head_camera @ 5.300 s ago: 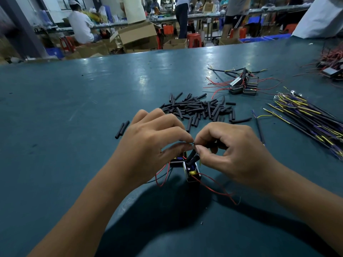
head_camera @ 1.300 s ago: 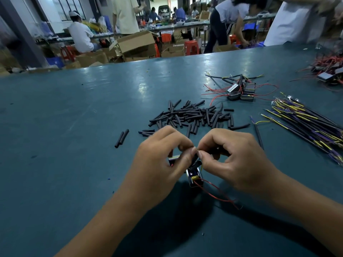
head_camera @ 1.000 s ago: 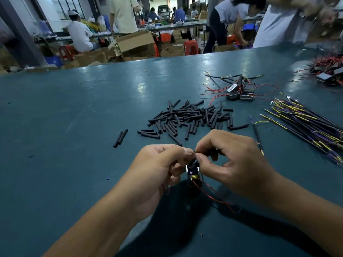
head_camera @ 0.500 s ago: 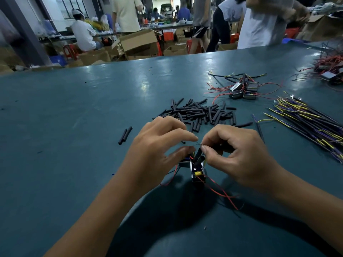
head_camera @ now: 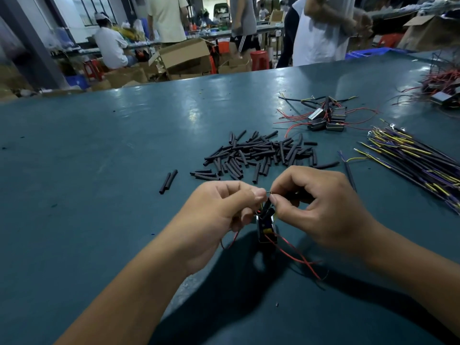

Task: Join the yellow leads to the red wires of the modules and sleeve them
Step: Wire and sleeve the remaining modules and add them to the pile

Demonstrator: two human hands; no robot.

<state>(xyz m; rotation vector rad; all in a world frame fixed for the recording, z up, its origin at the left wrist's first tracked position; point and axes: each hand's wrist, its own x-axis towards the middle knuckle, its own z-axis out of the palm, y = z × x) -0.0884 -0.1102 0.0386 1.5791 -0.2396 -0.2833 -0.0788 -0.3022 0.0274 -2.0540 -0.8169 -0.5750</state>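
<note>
My left hand [head_camera: 219,215] and my right hand [head_camera: 316,207] meet just above the table, thumb and forefinger of each pinching the bare wire ends [head_camera: 268,192] between them. A small black module [head_camera: 266,229] hangs below the fingertips, its red wires [head_camera: 296,257] trailing onto the table to the right. A black sleeve [head_camera: 265,207] lies on the lead beneath my right thumb. Behind the hands lies a heap of black sleeves [head_camera: 258,153]. The yellow leads [head_camera: 410,158] lie bundled at the right.
More modules with red wires [head_camera: 326,118] lie beyond the sleeve heap, another tangle [head_camera: 443,90] at the far right edge. Two loose sleeves [head_camera: 168,181] lie to the left. The teal table [head_camera: 99,170] stretches left. People and cardboard boxes [head_camera: 186,56] stand behind the far edge.
Both hands keep pinching the wire ends and have shifted slightly. My left fingers have curled tighter. The module now hangs straight under the fingertips.
</note>
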